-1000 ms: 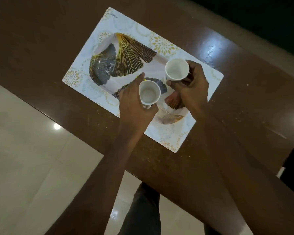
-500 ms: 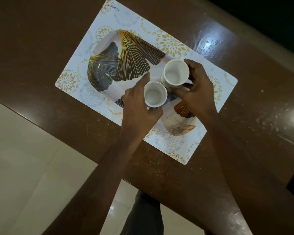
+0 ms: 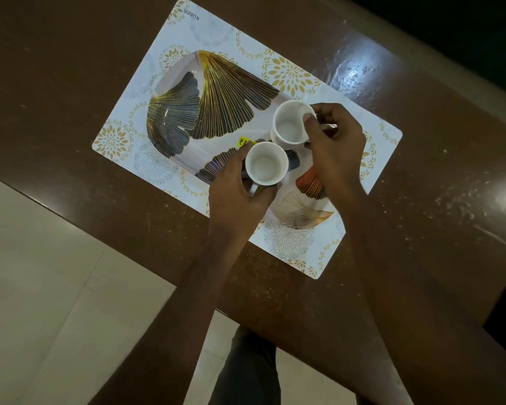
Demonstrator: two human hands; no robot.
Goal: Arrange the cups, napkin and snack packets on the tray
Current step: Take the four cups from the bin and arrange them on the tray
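Note:
An oval tray (image 3: 187, 83) with gold and dark leaf patterns lies on a white placemat (image 3: 287, 74). My left hand (image 3: 237, 191) grips a small white cup (image 3: 265, 163) by its side and handle, over the tray's near-right part. My right hand (image 3: 336, 147) holds a second white cup (image 3: 289, 124) by its rim and side, just beyond the first. Both cups are upright and empty. I cannot tell whether they rest on the tray. A yellow sticker (image 3: 244, 141) shows on the tray beside the left cup. No napkin or snack packets are in view.
The placemat sits on a dark brown table (image 3: 421, 229) with a glossy, speckled top. The table's near edge runs diagonally; pale floor tiles (image 3: 56, 287) lie below it. The left half of the tray holds nothing.
Both hands and their cups have shifted slightly right and down over the tray's right end. The cups stay side by side, and the grips are unchanged.

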